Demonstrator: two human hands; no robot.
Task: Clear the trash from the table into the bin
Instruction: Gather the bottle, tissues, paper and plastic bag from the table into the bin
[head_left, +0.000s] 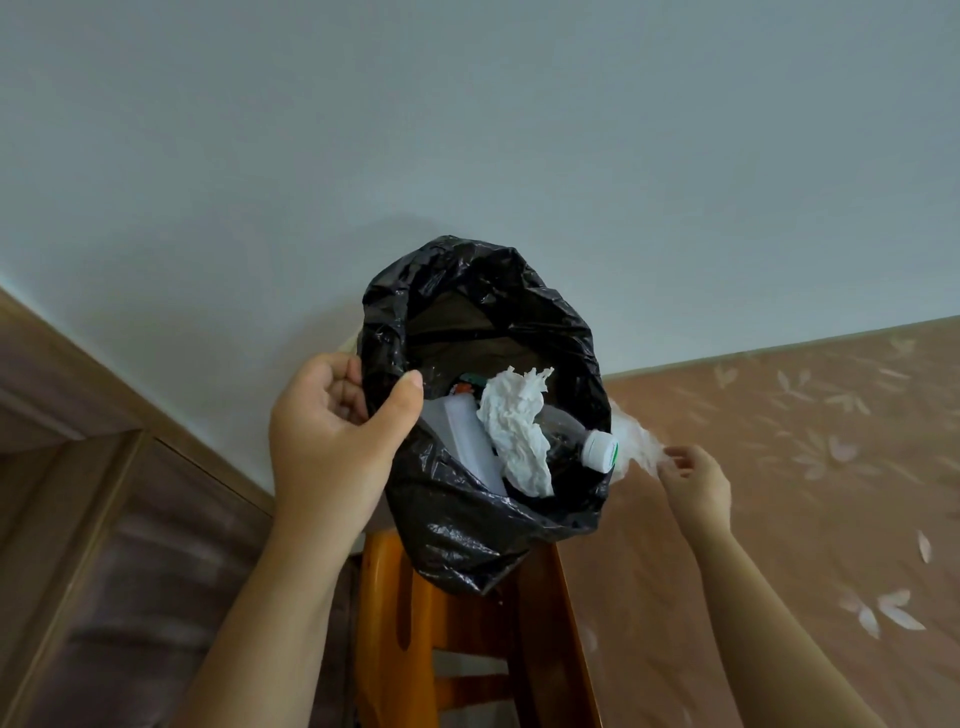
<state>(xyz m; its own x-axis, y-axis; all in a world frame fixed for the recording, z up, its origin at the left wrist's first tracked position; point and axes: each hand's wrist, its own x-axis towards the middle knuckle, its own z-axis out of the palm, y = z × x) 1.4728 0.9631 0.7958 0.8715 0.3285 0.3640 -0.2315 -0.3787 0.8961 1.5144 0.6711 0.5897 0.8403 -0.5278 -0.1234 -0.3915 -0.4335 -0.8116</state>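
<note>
1. While the left hand (332, 441) pinches the rim of the black bin bag (467, 545) between thumb and curled fingers, the bag's mouth gapes wide toward the camera.
2. The thumb lies inside the rim and the fingers wrap the outside, clamped on the plastic at the bag's left edge.
3. Inside the bag lies a crumpled white tissue (519, 431), draped over the other trash near the middle of the opening.
4. Under the tissue's left side sits a translucent plastic container (467, 431), tilted.
5. To the tissue's right, a dark bottle with a white cap (600, 451) pokes toward the bag's right rim.
6. The right hand (693, 480) is outside the bag, just beside its right edge, fingertips closed on a piece of thin clear plastic film (636, 441) that stretches from the hand to the rim.
7. The film is blurred, so its shape cannot be told exactly.
8. Below the bag stands an orange wooden stool (415, 613), the bag's lower part hanging over it.
9. A pink patterned surface (779, 519) with pale leaf shapes fills the right side.
</note>
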